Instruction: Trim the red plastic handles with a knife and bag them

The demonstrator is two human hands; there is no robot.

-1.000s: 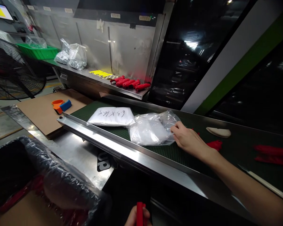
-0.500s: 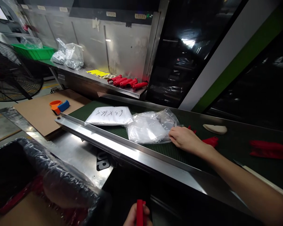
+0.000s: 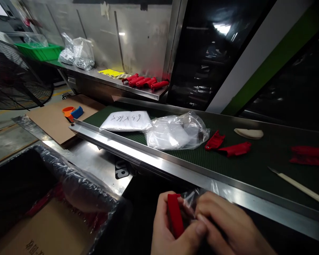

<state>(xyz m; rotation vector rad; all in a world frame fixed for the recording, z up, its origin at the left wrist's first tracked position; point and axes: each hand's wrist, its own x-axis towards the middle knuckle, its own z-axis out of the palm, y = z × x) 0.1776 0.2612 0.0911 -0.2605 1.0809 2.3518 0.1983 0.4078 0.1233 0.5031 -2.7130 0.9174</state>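
Low in the view, my left hand [image 3: 167, 230] grips a red plastic handle [image 3: 174, 214] held upright. My right hand [image 3: 223, 226] is closed beside it, pinching a small clear plastic bag [image 3: 191, 197] against the handle. Both hands are in front of the conveyor's steel rail [image 3: 159, 161]. On the green belt lie a loose pile of clear bags [image 3: 177, 131], a white bag pack with handwriting [image 3: 126, 121] and two red handles [image 3: 227, 144].
More red handles [image 3: 309, 155] and a cream piece [image 3: 248, 133] lie further right on the belt, with a thin blade tool [image 3: 299, 186]. A plastic-lined carton [image 3: 42, 212] stands at lower left. A shelf holds red handles [image 3: 145, 81], bagged parts [image 3: 78, 53]; a fan [image 3: 10, 74] at left.
My right hand left the bag pile on the belt, drew back with a clear bag and joined my left hand at the red handle. The camera tilted down slightly.
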